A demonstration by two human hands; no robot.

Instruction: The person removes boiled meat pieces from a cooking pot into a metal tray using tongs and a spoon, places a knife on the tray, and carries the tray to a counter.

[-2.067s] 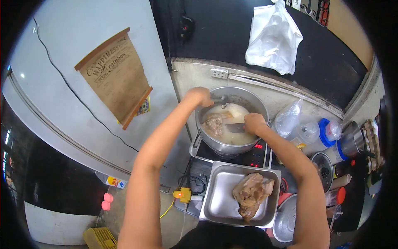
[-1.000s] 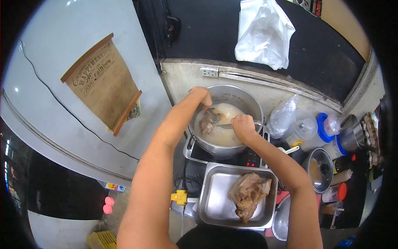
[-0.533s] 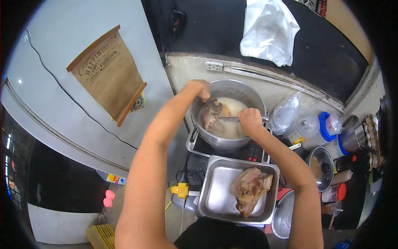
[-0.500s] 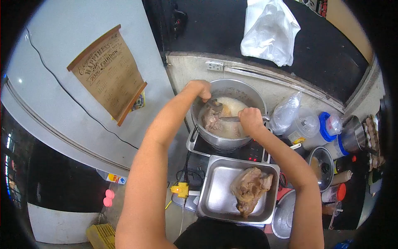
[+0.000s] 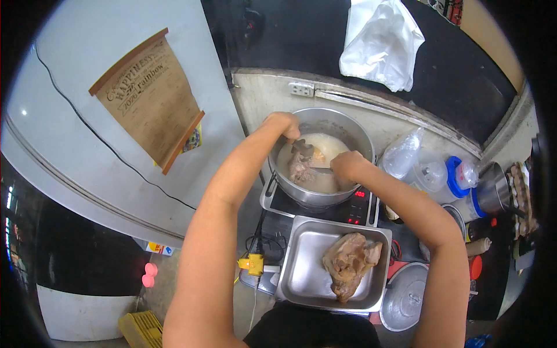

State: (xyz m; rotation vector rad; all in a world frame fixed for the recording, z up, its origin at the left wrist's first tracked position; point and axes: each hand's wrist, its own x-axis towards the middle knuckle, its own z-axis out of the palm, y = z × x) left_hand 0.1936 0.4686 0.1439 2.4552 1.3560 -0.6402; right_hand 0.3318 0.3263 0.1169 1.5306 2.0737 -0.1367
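Observation:
A large metal pot (image 5: 364,134) holds cloudy, pale broth (image 5: 325,141) with a chunk of meat (image 5: 299,169) in it. Over the pot's left rim, my left hand (image 5: 284,125) is closed on a dark metal utensil (image 5: 302,148), whose head rests against the top of the meat. My right hand (image 5: 350,167), above the right side of the pot, grips a metal utensil (image 5: 321,170) reaching left to the meat. The exact kind of either utensil is unclear. Below the pot, a large cooked piece of meat (image 5: 351,264) lies in a rectangular steel pan (image 5: 300,272).
The pot stands on an induction cooker (image 5: 362,211) with lit red digits. A round metal lid (image 5: 404,297) lies right of the pan. Plastic containers (image 5: 430,174) crowd the right side. A yellow plug adapter (image 5: 252,265) and cords sit at left. A white plastic bag (image 5: 380,46) hangs behind.
My right hand has moved slightly inward over the pot, and its forearm has swung outward to the right. The meat in the broth has shifted slightly right. My left hand has barely moved.

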